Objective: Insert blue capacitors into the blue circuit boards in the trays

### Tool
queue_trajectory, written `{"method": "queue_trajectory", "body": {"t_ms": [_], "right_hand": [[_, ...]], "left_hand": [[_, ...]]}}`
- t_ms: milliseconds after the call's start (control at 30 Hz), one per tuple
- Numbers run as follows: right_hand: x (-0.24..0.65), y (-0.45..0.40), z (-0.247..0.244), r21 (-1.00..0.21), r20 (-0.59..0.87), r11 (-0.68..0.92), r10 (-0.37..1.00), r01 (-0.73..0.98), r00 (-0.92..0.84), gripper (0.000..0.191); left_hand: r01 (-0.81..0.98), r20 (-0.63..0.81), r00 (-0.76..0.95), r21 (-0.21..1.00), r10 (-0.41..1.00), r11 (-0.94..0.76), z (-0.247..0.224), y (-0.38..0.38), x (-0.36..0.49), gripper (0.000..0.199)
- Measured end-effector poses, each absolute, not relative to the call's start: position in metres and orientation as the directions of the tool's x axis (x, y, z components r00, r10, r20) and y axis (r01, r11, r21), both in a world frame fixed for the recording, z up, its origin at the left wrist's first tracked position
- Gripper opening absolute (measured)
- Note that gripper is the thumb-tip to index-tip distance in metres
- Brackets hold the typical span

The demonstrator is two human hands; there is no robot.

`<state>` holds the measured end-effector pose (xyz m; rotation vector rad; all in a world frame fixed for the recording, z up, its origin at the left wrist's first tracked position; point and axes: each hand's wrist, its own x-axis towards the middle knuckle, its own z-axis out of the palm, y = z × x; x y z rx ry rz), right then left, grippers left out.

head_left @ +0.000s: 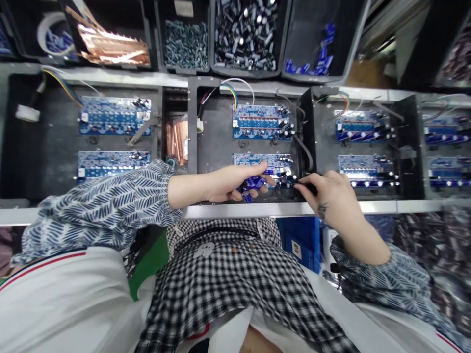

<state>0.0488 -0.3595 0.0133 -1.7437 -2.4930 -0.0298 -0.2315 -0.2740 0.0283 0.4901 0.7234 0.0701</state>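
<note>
Left hand (230, 181) is cupped shut round a small clutch of blue capacitors (253, 184), palm down, thumb stretched toward the near board; right hand (327, 193) is pinched closed, thumb and forefinger on one small dark part (301, 185) at the right end of that board; whether the part's leads are already in the holes, can't tell, fingers cover it.

Near board (263, 161) sits flat in the middle black tray (215, 142), closest to the metal rail (257, 210); second blue board (261, 122) lies behind it in the same tray, wired with a coloured lead (231, 93); the loose blue parts hover just over the front edge of the near board, touching the left palm and fingers.

Handling, my read: the parts look light, hard-bodied, smooth-sleeved, so likely slippery in a bunch; thin leads would bend easily; take each by the body between thumb and forefinger, not by the leads; loose cupped hold is fine for the reserve, squeezing risks tangled legs. Board itself looks stiff but populated; press only on bare edge, not on the standing cans at its right end (285, 169).

Around: twin boards in the left tray (114, 115) and in the right tray (362, 127); copper strips in a bag (176, 139) between the left and middle trays; bins behind hold copper strips (110, 46), grey small parts (186, 44), dark cans (245, 32) and blue parts (316, 59).
</note>
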Motion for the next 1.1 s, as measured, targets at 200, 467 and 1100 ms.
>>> {"method": "queue_trajectory", "body": {"t_ms": [200, 467, 1100], "right_hand": [[0.047, -0.36, 0.012, -0.019, 0.119, 0.355, 0.929, 0.935, -0.351, 0.027], [0.027, -0.374, 0.014, 0.125, 0.163, 0.317, 0.928, 0.94, -0.335, 0.026], [-0.02, -0.36, 0.054, -0.24, 0.194, 0.371, 0.924, 0.897, -0.331, 0.035]], "left_hand": [[0.14, -0.652, 0.709, 0.503, 0.268, 0.853, 0.035, -0.276, -0.23, 0.037], [0.133, -0.599, 0.72, 0.616, 0.352, 0.777, 0.034, -0.283, -0.229, 0.036], [0.098, -0.552, 0.707, 0.696, 0.443, 0.711, 0.045, -0.29, -0.241, 0.027]]}}
